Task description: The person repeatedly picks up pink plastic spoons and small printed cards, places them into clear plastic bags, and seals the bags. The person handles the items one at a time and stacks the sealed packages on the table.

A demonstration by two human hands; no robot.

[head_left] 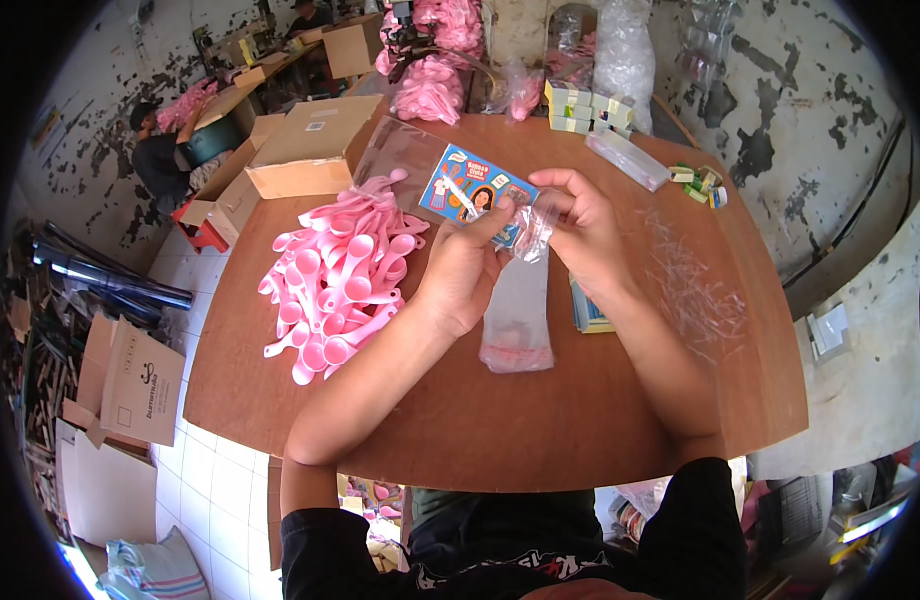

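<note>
In the head view, a person in a dark shirt worked with both hands above a brown tabletop [430,430]. The left hand [463,268] pinched a blue printed card [467,187], its thumb laid over the lower edge and its fingers closed beneath. The card, picture side up, stretched up and left from the thumb. Its long axis slanted from upper left to lower right, one short end aimed away to the left, the other toward the right hand [587,235].

The right hand's fingers were drawn together on a crinkled clear bag [533,240] at the card's right end; whether that end lay inside or behind the plastic could not be told.

Below the fingers of both hands, a clear sleeve [517,315] lay lengthwise toward the person. Left of the left fingers spread a heap of pink spoons [358,288], handles pointing many ways. Near the right forearm, below the right fingers, sat a blue-and-yellow stack [589,312]; farther right lay scattered clear strips [692,290]. Beyond the left fingers, up and left, stood a cardboard box [310,150].
</note>
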